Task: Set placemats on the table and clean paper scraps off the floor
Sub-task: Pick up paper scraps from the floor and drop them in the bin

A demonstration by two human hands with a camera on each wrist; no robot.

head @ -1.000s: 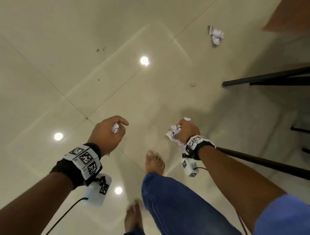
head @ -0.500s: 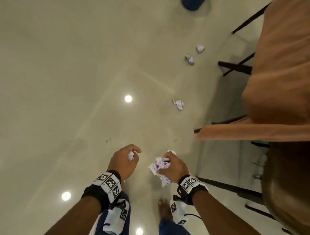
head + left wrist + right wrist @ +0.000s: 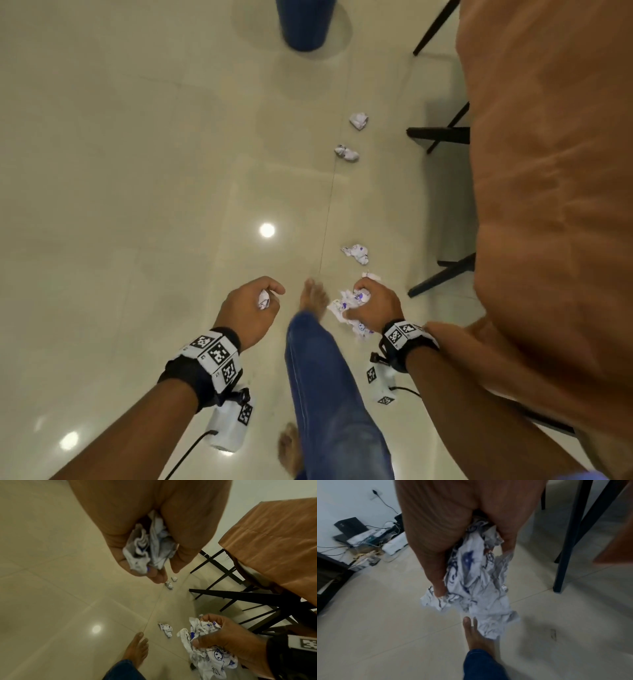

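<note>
Advanced since a second ago: three floor scraps and a blue bin (image 3: 303, 24) now in view. Nearest scrap (image 3: 356, 253) lies just beyond right hand (image 3: 373, 305), pointing far-left to near-right. Right fingers clench a full wad (image 3: 346, 305); left hand (image 3: 250, 308) grips one scrap (image 3: 263, 299).

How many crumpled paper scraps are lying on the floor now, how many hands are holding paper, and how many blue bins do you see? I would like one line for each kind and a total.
Crumpled paper scraps on the floor: 3 (near, middle, far)
Hands holding paper: 2 (left hand, right hand)
Blue bin: 1
Total: 6
</note>
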